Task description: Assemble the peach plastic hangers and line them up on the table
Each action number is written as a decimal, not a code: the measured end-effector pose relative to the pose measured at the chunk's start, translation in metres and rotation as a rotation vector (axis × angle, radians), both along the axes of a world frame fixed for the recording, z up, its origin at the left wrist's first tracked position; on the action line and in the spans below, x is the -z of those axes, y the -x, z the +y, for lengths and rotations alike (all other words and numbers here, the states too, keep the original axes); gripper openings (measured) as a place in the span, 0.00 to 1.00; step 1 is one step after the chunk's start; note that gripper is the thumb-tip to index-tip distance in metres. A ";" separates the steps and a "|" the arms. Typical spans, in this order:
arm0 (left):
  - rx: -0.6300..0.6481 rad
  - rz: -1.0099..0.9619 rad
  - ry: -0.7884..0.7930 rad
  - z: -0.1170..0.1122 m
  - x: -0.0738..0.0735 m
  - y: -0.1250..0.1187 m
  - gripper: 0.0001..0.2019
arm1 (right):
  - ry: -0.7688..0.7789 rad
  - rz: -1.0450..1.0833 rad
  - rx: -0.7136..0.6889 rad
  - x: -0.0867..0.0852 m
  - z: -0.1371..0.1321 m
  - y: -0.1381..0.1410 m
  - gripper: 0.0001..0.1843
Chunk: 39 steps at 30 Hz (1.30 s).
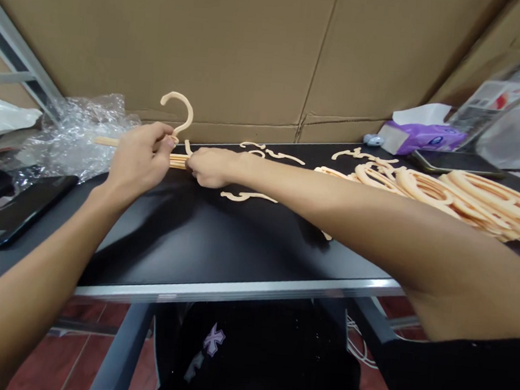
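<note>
My left hand (138, 157) is closed around a pale peach plastic hanger (178, 113), gripping it just below its hook, which points up. My right hand (211, 166) reaches across the black table (200, 244) and pinches the same hanger's flat bar beside the left hand. Several loose peach hook pieces (247, 197) lie on the table just past my right hand.
A pile of peach hangers (466, 199) fills the right side. Crumpled clear plastic wrap (75, 134) sits at back left, a dark phone (19, 212) at the left edge. A purple tissue pack (424, 137) and another phone (456, 162) lie at back right. Cardboard (274, 49) stands behind.
</note>
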<state>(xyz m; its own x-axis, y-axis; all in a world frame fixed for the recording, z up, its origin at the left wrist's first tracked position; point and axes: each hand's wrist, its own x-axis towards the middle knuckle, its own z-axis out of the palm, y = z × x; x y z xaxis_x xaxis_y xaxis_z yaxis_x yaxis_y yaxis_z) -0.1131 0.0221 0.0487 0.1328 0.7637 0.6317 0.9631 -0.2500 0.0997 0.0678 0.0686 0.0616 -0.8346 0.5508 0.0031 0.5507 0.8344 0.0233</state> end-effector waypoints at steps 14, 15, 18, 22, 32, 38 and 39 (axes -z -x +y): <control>-0.048 -0.070 0.018 -0.005 -0.001 -0.010 0.18 | -0.172 0.096 0.151 0.022 0.013 0.023 0.25; -0.051 -0.074 0.021 -0.006 -0.002 -0.011 0.18 | -0.186 0.097 0.137 0.020 0.012 0.022 0.25; -0.057 -0.084 0.029 -0.008 -0.003 -0.013 0.18 | -0.178 0.133 0.110 0.006 0.006 0.005 0.23; -0.028 -0.086 0.059 -0.005 0.000 -0.012 0.18 | -0.124 0.262 0.136 -0.015 -0.002 -0.031 0.22; -0.067 -0.121 0.036 0.000 0.002 -0.002 0.16 | 0.021 0.099 -0.063 -0.002 -0.019 0.002 0.21; -0.048 -0.125 0.018 0.000 0.002 -0.005 0.15 | -0.043 0.176 -0.132 0.014 -0.022 0.020 0.17; -0.043 -0.124 0.015 0.000 0.002 -0.005 0.15 | -0.056 0.202 -0.126 0.014 -0.023 0.016 0.19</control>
